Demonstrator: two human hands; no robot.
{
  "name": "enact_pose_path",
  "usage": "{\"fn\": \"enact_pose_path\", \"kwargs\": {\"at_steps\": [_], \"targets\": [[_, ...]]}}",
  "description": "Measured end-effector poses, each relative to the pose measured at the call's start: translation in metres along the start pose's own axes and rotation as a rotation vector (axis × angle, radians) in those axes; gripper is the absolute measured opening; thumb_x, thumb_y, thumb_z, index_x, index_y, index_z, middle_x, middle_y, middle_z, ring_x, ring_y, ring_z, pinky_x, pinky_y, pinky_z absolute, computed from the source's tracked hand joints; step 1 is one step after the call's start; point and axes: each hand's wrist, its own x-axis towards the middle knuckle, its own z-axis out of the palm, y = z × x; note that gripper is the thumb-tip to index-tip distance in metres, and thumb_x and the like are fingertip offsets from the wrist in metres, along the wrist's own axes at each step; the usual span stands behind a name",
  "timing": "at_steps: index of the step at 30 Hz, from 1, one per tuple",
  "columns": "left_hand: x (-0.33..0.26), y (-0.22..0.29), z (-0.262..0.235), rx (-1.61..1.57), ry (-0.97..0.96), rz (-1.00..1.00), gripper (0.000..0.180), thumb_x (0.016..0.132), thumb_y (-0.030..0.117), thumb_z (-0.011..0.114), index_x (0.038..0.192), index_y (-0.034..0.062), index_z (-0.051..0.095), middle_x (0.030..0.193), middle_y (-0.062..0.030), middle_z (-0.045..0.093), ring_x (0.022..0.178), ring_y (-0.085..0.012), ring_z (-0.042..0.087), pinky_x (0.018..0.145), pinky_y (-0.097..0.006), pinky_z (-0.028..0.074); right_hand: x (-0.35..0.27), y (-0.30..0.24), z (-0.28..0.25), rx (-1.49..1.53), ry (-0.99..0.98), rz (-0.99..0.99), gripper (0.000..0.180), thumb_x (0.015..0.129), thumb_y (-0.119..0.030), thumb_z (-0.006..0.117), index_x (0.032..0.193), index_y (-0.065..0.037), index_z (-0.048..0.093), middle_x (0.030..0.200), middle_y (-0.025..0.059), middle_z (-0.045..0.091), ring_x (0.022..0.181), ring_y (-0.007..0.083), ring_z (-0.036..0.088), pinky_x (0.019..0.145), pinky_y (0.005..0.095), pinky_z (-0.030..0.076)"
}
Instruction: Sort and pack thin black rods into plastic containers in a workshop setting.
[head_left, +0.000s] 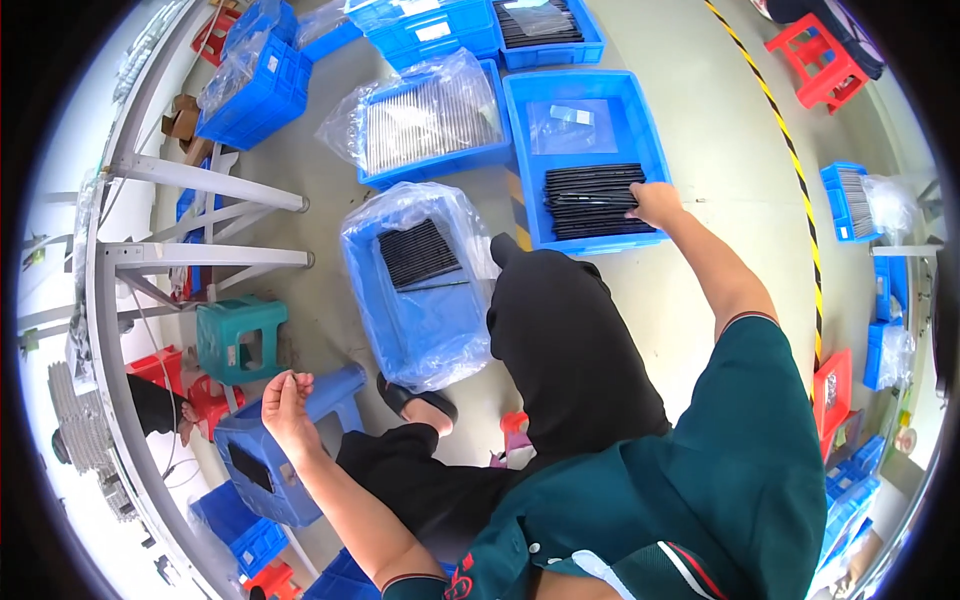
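My right hand (pixel 657 205) reaches into a blue bin (pixel 640 115), its fingers closed on the right end of a thin black strip. That strip lies on a stack of similar black strips (pixel 590 215) at the bin's near end. A clear plastic bag with a white label (pixel 570 117) lies at its far end. My left hand (pixel 290 408) is raised over the left side, fingertips pinched together, with nothing visible in them. Between my hands stands a blue bin lined with clear plastic (pixel 405 335), holding another stack of black strips (pixel 418 253) and a loose strip beside it.
Beyond the lined bin is a blue bin of pale strips (pixel 430 125) under plastic. Left are a grey metal frame (pixel 215 257), a green stool (pixel 240 338) and a blue stool (pixel 275 460). A red stool (pixel 817 62) stands far right, past black-and-yellow floor tape (pixel 790 150). Another person's hand (pixel 187 420) shows far left.
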Motion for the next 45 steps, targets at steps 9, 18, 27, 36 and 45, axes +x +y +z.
{"fn": "enact_pose_path", "kwargs": {"at_steps": [9,18,27,36,45], "targets": [[0.003,0.001,0.017,0.072,0.022,-0.074,0.011,0.087,0.004,0.055,0.095,-0.0024,0.06,0.082,-0.0105,0.065,0.075,-0.0169,0.062,0.071,-0.026,0.049,0.025,0.016,0.051,-0.002,0.036,-0.136,0.039,0.075,-0.031,0.068,0.099,-0.007,0.049,0.098,0.0142,0.058,0.096,0.0337,0.056,0.079,0.0425,0.045],[-0.001,0.005,0.014,0.071,0.015,-0.048,0.011,0.087,0.004,0.055,0.095,-0.0024,0.06,0.083,-0.0102,0.065,0.076,-0.0163,0.062,0.071,-0.025,0.049,0.033,-0.002,0.037,-0.265,0.098,-0.112,0.034,0.082,-0.017,0.058,0.114,-0.011,0.049,0.109,0.0083,0.054,0.106,0.0262,0.051,0.084,0.0408,0.043],[-0.012,0.008,0.004,0.083,0.018,-0.034,0.012,0.086,0.003,0.056,0.095,-0.0031,0.06,0.08,-0.0089,0.065,0.074,-0.0146,0.062,0.07,-0.025,0.047,0.049,-0.031,0.031,-0.394,-0.021,-0.042,0.023,0.084,-0.01,0.049,0.106,-0.012,0.054,0.106,0.0085,0.057,0.103,0.0255,0.055,0.079,0.0398,0.049],[-0.018,0.006,-0.012,0.126,0.035,-0.005,0.014,0.088,0.004,0.054,0.098,-0.0028,0.059,0.083,-0.01,0.064,0.077,-0.0155,0.061,0.071,-0.025,0.047,0.062,-0.037,0.043,-0.29,-0.006,0.1,0.017,0.087,-0.011,0.045,0.101,-0.007,0.054,0.103,0.0153,0.059,0.095,0.0315,0.061,0.075,0.0431,0.051],[-0.019,0.028,0.008,-0.068,0.004,0.002,0.011,0.086,0.002,0.056,0.094,-0.0041,0.06,0.08,-0.0104,0.065,0.074,-0.0159,0.063,0.07,-0.025,0.048,0.108,-0.134,-0.083,-0.234,0.417,-0.335,0.019,0.073,-0.005,0.057,0.092,-0.007,0.055,0.093,0.0155,0.06,0.086,0.0342,0.062,0.067,0.0459,0.05]]}}
